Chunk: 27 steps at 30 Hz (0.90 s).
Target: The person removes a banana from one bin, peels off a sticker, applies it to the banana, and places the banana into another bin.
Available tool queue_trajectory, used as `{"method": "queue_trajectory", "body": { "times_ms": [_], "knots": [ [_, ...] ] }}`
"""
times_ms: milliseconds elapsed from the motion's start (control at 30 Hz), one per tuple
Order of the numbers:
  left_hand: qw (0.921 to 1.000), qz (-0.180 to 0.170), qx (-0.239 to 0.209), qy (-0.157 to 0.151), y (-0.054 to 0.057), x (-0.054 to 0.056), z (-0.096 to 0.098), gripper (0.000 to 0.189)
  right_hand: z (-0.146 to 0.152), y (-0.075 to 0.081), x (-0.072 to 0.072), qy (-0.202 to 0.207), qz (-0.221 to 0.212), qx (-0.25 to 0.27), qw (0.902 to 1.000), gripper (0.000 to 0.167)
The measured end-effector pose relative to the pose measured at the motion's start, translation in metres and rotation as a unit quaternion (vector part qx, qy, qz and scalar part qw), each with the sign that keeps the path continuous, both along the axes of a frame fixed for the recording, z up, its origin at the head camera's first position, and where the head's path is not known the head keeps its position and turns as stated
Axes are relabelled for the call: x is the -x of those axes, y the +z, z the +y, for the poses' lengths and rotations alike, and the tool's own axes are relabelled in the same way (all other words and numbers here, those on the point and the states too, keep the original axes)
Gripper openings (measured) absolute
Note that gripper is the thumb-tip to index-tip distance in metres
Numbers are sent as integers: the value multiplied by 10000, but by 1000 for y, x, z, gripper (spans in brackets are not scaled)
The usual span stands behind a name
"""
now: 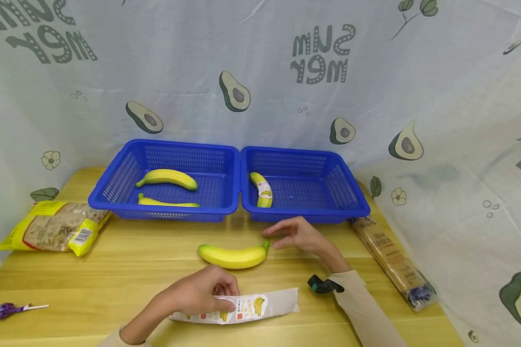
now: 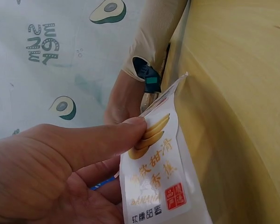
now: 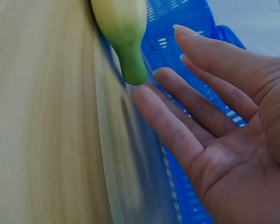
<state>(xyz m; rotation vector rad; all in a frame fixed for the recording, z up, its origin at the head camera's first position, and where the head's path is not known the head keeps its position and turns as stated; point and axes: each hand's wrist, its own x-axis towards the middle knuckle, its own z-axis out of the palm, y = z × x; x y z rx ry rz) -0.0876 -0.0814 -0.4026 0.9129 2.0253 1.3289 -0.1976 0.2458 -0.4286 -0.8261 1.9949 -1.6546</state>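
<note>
My left hand (image 1: 199,291) pinches a white strip of banana stickers (image 1: 282,302) close over the front of the table. In the left wrist view the thumb lies over the printed bananas on the sticker strip (image 2: 154,177). A yellow banana (image 1: 234,258) with green ends lies crosswise beyond the strip, with no sticker showing on it. At its right-hand end is my right hand (image 1: 301,236), fingers relaxed and spread apart. The right wrist view shows the fingertips right by the green tip of the banana (image 3: 123,35), with nothing gripped in the palm.
Two blue baskets stand side by side at the back. The left basket (image 1: 232,183) holds two plain bananas; the right basket (image 1: 351,193) holds one stickered banana (image 1: 265,189). A yellow food bag (image 1: 52,226) and a lollipop (image 1: 8,311) lie left, a long noodle packet (image 1: 390,260) right.
</note>
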Motion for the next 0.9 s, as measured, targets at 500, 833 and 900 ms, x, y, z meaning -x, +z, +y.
{"method": "queue_trajectory", "body": {
  "times_ms": [500, 833, 900],
  "knots": [
    [9993, -267, -243, -92, 7, 18, -5, 6, -3, 31, -8, 946, 903, -464, 9903, 44],
    [9979, -329, -552, -11, 9, 23, -1, 8, -53, 71, -44, 1450, 2264, -423, 9623, 29],
    [9979, -321, -564, -14, 10, 24, 0, 9, -61, 72, -48, 1627, 2316, -453, 9580, 30]
  ]
}}
